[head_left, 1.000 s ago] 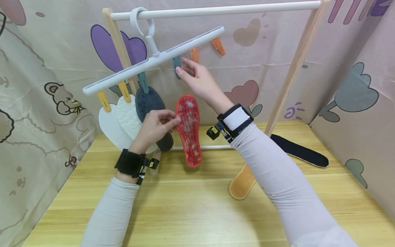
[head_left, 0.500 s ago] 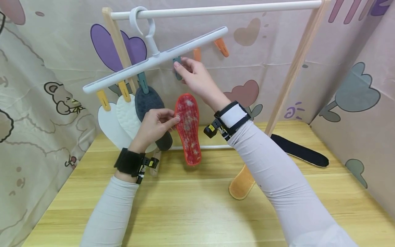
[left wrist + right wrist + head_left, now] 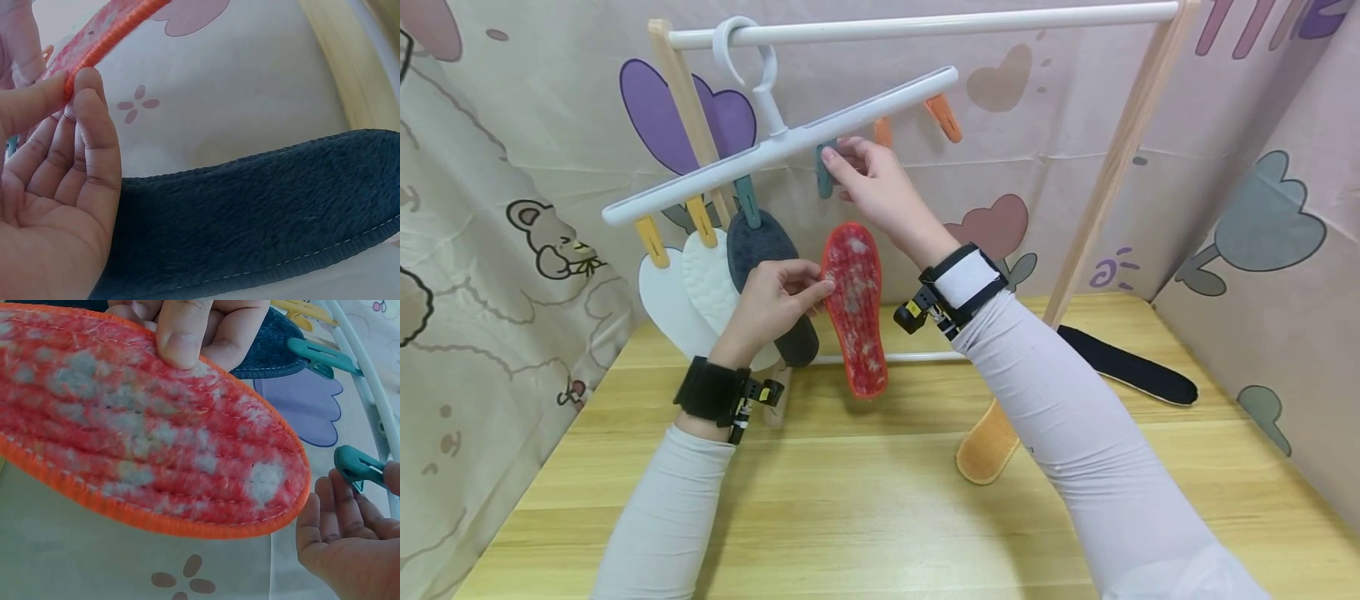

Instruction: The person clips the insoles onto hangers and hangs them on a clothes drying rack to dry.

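Note:
My left hand [image 3: 782,293] pinches the left edge of a red-and-white insole [image 3: 855,308], held upright below the white clip hanger [image 3: 790,143]; the same pinch on the insole [image 3: 103,39] shows in the left wrist view. My right hand [image 3: 859,171] is raised to the hanger and pinches a teal clip [image 3: 824,171] just above the insole's top. In the right wrist view the insole [image 3: 144,450] fills the frame, the teal clip [image 3: 356,465] sits at my fingertips [image 3: 340,500]. A dark grey insole [image 3: 766,267] and two white insoles [image 3: 688,296] hang from other clips.
The hanger hooks over a white rail [image 3: 940,23] on a wooden frame [image 3: 1105,167]. Two orange clips [image 3: 942,117] hang free on the right. An orange insole [image 3: 988,442] and a black insole [image 3: 1131,367] lie on the wooden table [image 3: 865,508]. Patterned cloth walls surround the table.
My right hand has closed in on the teal clip and now pinches it. The left hand has lifted the red insole slightly toward the hanger.

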Tool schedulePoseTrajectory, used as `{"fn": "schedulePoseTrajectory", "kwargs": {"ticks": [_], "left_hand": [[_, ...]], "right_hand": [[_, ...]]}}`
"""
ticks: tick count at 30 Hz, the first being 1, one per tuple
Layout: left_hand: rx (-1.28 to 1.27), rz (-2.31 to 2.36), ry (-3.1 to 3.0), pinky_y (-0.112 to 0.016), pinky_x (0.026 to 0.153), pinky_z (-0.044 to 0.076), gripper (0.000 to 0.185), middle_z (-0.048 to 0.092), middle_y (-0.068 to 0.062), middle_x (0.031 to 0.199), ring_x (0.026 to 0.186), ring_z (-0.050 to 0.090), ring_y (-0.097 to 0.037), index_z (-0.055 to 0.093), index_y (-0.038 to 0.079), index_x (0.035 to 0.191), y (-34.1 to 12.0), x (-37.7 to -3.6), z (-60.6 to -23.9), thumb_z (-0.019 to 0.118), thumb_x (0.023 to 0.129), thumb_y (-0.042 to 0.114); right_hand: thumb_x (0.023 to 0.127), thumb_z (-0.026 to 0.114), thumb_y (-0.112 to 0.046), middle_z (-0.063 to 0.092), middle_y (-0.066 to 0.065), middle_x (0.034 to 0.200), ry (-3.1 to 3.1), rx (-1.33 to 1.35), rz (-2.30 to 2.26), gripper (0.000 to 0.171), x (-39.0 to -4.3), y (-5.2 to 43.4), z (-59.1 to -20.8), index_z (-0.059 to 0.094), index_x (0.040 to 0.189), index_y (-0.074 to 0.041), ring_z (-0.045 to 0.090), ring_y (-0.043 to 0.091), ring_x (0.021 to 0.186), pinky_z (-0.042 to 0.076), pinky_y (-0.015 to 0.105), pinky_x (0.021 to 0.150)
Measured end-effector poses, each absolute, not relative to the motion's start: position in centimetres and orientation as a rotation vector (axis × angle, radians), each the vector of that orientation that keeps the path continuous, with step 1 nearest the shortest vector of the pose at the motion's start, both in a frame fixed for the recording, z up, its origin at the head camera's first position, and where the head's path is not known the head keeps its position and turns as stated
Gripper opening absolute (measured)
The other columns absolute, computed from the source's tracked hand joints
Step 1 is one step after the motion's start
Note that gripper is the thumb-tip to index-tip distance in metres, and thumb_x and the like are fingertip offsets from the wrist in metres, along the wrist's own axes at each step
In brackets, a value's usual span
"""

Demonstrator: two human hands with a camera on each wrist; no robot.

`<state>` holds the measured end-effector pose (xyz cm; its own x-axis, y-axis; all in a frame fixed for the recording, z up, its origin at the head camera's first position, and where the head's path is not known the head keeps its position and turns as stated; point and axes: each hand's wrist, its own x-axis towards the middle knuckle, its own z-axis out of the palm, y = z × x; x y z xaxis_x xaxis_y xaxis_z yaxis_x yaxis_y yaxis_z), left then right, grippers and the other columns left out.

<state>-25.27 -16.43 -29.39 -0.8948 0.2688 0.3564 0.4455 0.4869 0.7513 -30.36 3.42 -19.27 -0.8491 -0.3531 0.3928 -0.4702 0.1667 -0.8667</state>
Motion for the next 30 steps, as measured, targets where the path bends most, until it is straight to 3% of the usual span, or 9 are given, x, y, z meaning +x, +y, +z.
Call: {"fn": "schedulePoseTrajectory", "kwargs": {"ticks": [9, 16, 24, 30], "left_hand": [[-0.618, -1.350, -2.537, -0.041, 0.074, 0.066, 0.018, 0.079, -0.015, 0.097, 0.075, 0.072, -0.013, 0.078, 0.003, 0.113, -16.79, -25.21, -29.08, 0.074, 0.104, 0.018], [-0.612, -1.350, -2.534, -0.031, 0.073, 0.063, 0.019, 0.079, -0.016, 0.098, 0.081, 0.075, -0.029, 0.078, 0.003, 0.113, -16.96, -25.24, -28.84, 0.074, 0.104, 0.019], [-0.597, -1.380, -2.527, -0.034, 0.075, 0.065, 0.020, 0.078, -0.017, 0.100, 0.086, 0.075, -0.036, 0.077, 0.003, 0.115, -17.08, -25.23, -28.68, 0.073, 0.104, 0.020], [-0.592, -1.387, -2.521, -0.030, 0.073, 0.065, 0.020, 0.079, -0.017, 0.101, 0.078, 0.074, -0.014, 0.077, 0.003, 0.115, -17.13, -25.15, -28.45, 0.074, 0.104, 0.019]], "right_hand": [[0.113, 0.056, -0.024, 0.062, 0.017, 0.151, -2.312, 0.818, 1.777, 0.051, -30.47, 3.69, -19.28, 0.047, 0.157, 0.001, 0.062, 0.023, 0.135, 0.054, 0.043, 0.116], [0.113, 0.057, -0.023, 0.064, 0.017, 0.146, -2.323, 0.826, 1.737, 0.047, -30.62, 3.80, -19.18, 0.050, 0.153, 0.001, 0.063, 0.022, 0.127, 0.055, 0.044, 0.113], [0.112, 0.059, -0.023, 0.067, 0.015, 0.141, -2.324, 0.839, 1.717, 0.041, -30.70, 3.86, -19.19, 0.056, 0.146, -0.001, 0.064, 0.019, 0.121, 0.056, 0.044, 0.109], [0.112, 0.059, -0.023, 0.070, 0.014, 0.133, -2.309, 0.849, 1.677, 0.038, -30.49, 3.88, -19.28, 0.059, 0.142, -0.001, 0.063, 0.016, 0.112, 0.056, 0.033, 0.096]]}}
